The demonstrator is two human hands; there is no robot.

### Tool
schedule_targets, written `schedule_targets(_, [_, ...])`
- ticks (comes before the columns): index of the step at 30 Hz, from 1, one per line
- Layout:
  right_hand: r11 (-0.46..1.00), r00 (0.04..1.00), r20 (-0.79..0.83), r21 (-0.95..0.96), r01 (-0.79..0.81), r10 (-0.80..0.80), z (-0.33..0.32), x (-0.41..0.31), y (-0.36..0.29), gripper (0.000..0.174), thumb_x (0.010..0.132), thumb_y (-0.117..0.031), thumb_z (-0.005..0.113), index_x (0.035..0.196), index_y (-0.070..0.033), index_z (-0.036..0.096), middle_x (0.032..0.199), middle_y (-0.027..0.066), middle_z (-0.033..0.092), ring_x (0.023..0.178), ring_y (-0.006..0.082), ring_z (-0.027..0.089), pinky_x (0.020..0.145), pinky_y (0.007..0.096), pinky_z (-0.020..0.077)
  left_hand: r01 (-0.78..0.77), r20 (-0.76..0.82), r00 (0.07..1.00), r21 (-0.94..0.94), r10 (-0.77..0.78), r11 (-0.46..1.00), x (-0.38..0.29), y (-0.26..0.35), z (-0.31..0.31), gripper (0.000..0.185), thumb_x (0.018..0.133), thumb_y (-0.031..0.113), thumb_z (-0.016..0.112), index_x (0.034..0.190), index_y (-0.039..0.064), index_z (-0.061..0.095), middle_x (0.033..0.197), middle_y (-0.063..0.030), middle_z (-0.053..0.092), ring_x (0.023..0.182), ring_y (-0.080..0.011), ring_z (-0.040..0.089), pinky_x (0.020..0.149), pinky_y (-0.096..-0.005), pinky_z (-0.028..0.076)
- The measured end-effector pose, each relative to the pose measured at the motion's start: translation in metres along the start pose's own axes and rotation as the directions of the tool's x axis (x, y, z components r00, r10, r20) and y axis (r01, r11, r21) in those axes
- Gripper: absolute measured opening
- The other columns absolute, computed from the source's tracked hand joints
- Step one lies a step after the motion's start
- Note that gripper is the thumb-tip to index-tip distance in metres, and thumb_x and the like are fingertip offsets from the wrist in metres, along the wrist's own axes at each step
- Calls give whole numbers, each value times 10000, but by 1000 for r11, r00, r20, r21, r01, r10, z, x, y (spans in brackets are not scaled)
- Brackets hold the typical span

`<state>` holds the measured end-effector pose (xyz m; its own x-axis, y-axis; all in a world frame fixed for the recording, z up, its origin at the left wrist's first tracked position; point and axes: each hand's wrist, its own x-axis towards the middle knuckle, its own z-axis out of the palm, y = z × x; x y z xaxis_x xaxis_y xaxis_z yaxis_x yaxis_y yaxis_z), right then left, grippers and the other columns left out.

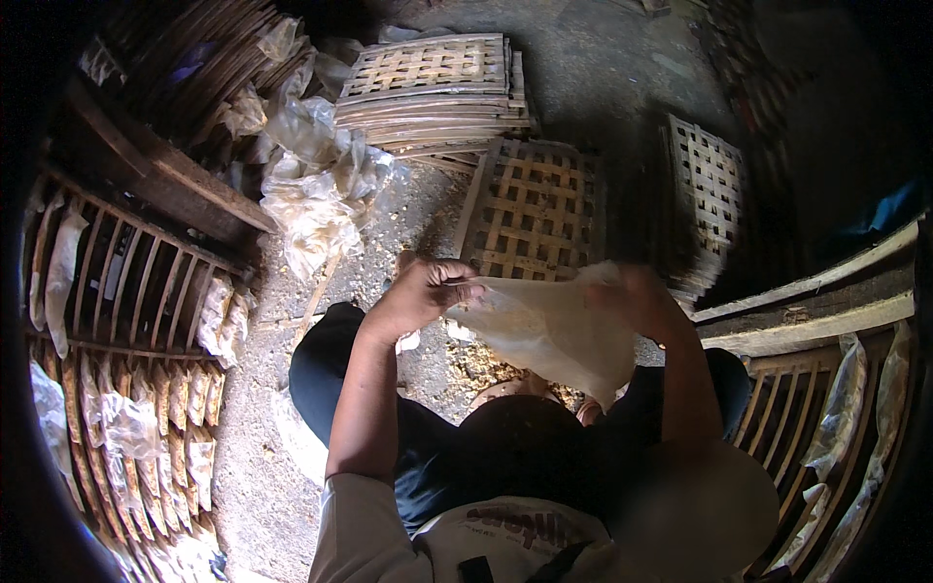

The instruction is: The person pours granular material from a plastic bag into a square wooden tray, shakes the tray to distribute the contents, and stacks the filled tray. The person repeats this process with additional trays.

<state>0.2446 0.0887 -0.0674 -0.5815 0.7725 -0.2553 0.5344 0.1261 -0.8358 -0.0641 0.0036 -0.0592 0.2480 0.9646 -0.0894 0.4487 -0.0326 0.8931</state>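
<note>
A translucent plastic sheet or bag [554, 328] is stretched between my two hands above my lap. My left hand [430, 295] pinches its left corner between thumb and fingers. My right hand [627, 295], blurred and in shade, grips the other end, with part of the plastic bunched above it. Just beyond the plastic lies a woven bamboo tray [528, 208], its near edge hidden by the sheet. Under my hands, yellowish crumbs [474, 372] are scattered on the floor.
Stacked woven trays [430, 80] stand ahead, beside crumpled plastic bags [313, 197]. Another tray stack [707, 182] is at the right. Slatted racks with plastic-wrapped pieces flank me on the left [138, 270] and right [780, 415]. A wooden beam [809, 321] runs along the right.
</note>
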Motion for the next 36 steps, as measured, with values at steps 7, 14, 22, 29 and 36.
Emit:
schedule_targets(7, [839, 881, -104, -376, 394, -461, 38, -16, -45, 695, 777, -304, 739, 1370, -119, 426, 1380, 153, 442, 1227, 355, 461, 992, 416, 402, -117, 94, 988, -19, 118, 993, 6, 11, 32, 158, 849, 51, 653, 1001, 10, 660, 858, -89, 687, 802, -156, 642, 730, -298, 498])
schedule_targets(14, [960, 985, 99, -227, 164, -145, 43, -16, -40, 310, 854, -248, 662, 1082, -39, 637, 998, 173, 652, 922, 310, 623, 843, 390, 464, -112, 5, 994, 194, 113, 975, 8, 29, 24, 123, 813, 61, 690, 909, -13, 673, 828, -99, 691, 785, -146, 635, 751, -281, 493])
schedule_targets(22, [995, 991, -83, -25, 99, -100, 40, -13, -35, 225, 862, -151, 652, 1013, 16, 644, 919, 157, 664, 862, 225, 641, 754, 348, 501, -177, -235, 965, -263, 115, 949, 11, 14, 21, 729, 793, 225, 757, 1364, 39, 345, 1306, -168, 494, 1235, -302, 465, 968, -391, 463])
schedule_targets(29, [988, 983, -114, 34, 149, -144, 53, -17, -33, 221, 866, -147, 646, 1036, -5, 648, 920, 147, 672, 857, 231, 651, 756, 350, 505, -163, 8, 986, -110, 165, 980, 25, 22, 74, 591, 732, 136, 797, 1250, 63, 521, 1134, -134, 611, 1084, -230, 568, 890, -330, 470])
schedule_targets(36, [988, 987, -99, -107, 115, -126, 43, -18, -24, 300, 884, -257, 642, 1077, -26, 645, 965, 160, 673, 861, 256, 658, 780, 358, 501, -59, 30, 998, 12, 59, 998, 20, 16, 41, 367, 801, 40, 700, 1143, 10, 571, 982, -97, 657, 919, -166, 616, 819, -278, 479])
